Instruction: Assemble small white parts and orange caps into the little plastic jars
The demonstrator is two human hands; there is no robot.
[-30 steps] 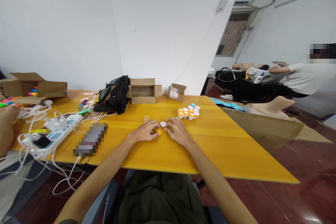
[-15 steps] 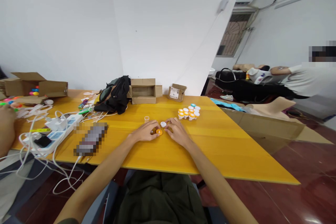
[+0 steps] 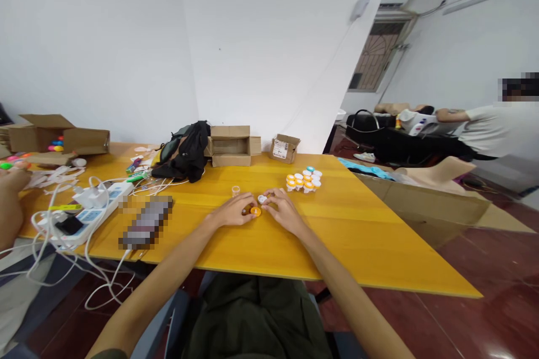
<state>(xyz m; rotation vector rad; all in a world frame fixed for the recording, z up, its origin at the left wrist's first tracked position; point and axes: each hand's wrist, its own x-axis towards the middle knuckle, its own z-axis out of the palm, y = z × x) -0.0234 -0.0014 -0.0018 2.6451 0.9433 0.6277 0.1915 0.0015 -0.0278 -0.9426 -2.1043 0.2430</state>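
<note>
Near the middle of the table, my left hand curls its thumb and fingers around an orange round cap; what lies under it is hidden by the fingers. My right hand pinches at the edge of a white round cap, just behind the orange one. The two caps are close together, each facing up. Behind my left hand stands a small clear cup. To the right of my right hand, a cluster of several small containers with orange, white and teal tops stands on the table.
An open cardboard box, a smaller box and a black backpack line the wall side. On the left lie a phone, a power strip with tangled cables and another person's hand. Another person sits far right.
My right fingers have closed in slightly on the white cap. My left hand stays at the orange cap. The other person's hand at the left has shifted a little.
</note>
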